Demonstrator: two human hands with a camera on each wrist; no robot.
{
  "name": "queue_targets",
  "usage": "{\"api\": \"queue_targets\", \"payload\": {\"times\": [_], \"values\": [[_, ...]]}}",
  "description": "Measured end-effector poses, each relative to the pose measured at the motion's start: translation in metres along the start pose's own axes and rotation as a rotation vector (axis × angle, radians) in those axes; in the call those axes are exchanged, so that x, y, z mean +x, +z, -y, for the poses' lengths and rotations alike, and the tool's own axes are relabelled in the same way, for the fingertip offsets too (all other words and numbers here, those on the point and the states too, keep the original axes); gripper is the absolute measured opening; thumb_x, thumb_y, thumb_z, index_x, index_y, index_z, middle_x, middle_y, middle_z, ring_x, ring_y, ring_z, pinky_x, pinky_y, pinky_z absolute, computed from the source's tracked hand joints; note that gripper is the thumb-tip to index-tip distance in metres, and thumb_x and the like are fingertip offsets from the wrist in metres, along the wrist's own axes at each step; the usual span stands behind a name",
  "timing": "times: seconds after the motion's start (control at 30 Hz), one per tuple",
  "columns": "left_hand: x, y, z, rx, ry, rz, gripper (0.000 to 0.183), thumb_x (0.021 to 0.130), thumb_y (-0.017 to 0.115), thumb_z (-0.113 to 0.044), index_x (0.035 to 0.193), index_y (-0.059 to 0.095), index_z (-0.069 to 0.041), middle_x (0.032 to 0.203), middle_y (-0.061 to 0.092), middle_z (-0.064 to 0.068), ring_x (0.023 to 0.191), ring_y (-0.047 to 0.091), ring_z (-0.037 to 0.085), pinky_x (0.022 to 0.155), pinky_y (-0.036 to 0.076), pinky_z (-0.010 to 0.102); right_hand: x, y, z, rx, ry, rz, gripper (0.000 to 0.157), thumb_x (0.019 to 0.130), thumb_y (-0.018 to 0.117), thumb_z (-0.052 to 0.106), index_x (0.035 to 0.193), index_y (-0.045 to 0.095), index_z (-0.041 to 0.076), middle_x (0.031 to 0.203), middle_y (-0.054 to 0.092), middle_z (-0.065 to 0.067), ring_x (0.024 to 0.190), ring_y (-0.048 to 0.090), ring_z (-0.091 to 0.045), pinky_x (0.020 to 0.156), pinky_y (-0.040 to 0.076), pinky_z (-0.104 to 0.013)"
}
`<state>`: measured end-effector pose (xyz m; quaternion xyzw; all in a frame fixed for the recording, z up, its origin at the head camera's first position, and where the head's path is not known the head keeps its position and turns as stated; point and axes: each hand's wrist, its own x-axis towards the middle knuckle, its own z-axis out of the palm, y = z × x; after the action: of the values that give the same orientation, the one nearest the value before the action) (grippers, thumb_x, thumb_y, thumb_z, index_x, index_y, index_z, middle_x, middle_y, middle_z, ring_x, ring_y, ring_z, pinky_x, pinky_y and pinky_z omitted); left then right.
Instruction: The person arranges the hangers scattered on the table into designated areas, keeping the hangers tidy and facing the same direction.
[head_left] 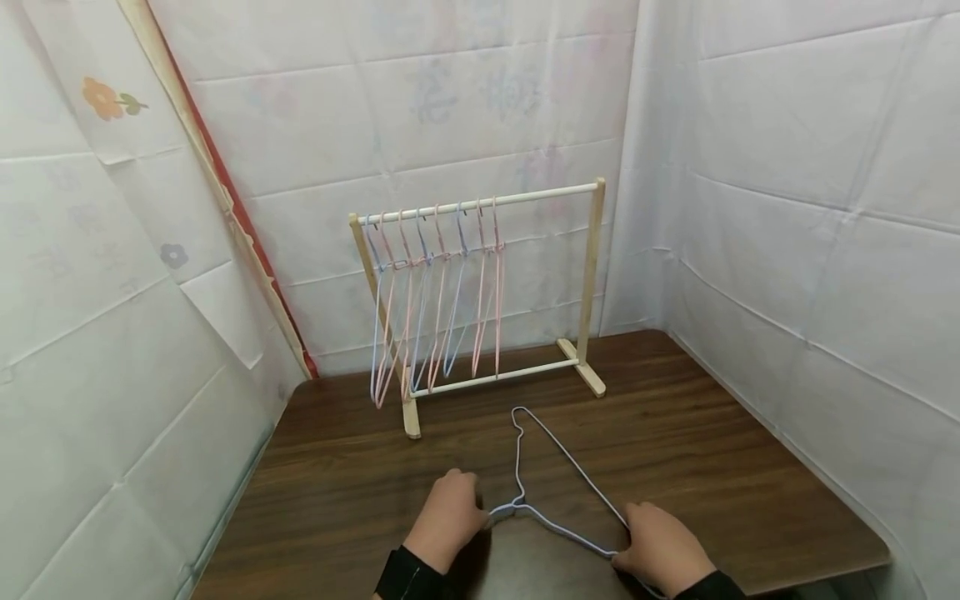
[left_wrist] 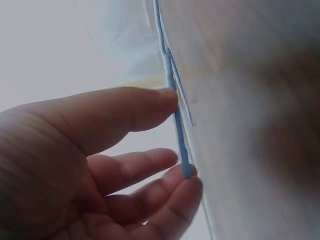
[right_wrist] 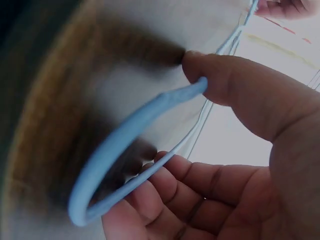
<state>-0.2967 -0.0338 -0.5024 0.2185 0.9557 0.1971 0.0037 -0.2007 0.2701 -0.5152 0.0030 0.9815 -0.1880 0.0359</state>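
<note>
A pale blue wire clothes hanger (head_left: 558, 525) lies low over the wooden table in front of me. My left hand (head_left: 450, 517) pinches it at the hook end, beside the twisted neck; in the left wrist view the thumb and fingertips meet the blue wire (left_wrist: 180, 130). At the opposite side, my right hand (head_left: 663, 546) holds the hanger near its right corner. The rounded blue corner (right_wrist: 82, 202) sticks out past the thumb and curled fingers in the right wrist view. The hanger's other corner points away, toward the rack.
Behind the hanger stands a wooden rack (head_left: 591, 275) with a white top rail (head_left: 540, 195). Several pink and blue hangers (head_left: 498, 308) hang on its left part. The brown table (head_left: 720, 450) is enclosed by white sheets (head_left: 810, 208) at the back and sides.
</note>
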Motion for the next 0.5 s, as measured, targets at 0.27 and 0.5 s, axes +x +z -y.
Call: {"api": "queue_targets", "payload": {"times": [0.27,0.5], "values": [[0.005,0.002,-0.009,-0.166,-0.034,-0.074,0.048,0.086,0.074,-0.026,0.126,0.061,-0.002,0.114,0.061,0.012,0.099,0.058,0.025,0.079,0.053,0.042,-0.009,-0.003,-0.012,0.117,0.023,0.013,0.038,0.067,0.085,0.034,0.08,0.058,0.011,0.071,0.054,0.001,0.063,0.049,-0.016,0.058,0.046,-0.038],[0.003,0.001,-0.017,-0.482,0.071,-0.131,0.062,0.103,0.046,-0.047,0.148,0.036,-0.007,0.133,0.053,0.015,0.115,0.054,0.024,0.094,0.048,0.048,-0.014,-0.022,-0.031,0.332,-0.023,0.185,0.03,0.076,0.079,0.025,0.083,0.056,0.009,0.072,0.053,-0.003,0.061,0.049,-0.019,0.052,0.041,-0.035]]}}
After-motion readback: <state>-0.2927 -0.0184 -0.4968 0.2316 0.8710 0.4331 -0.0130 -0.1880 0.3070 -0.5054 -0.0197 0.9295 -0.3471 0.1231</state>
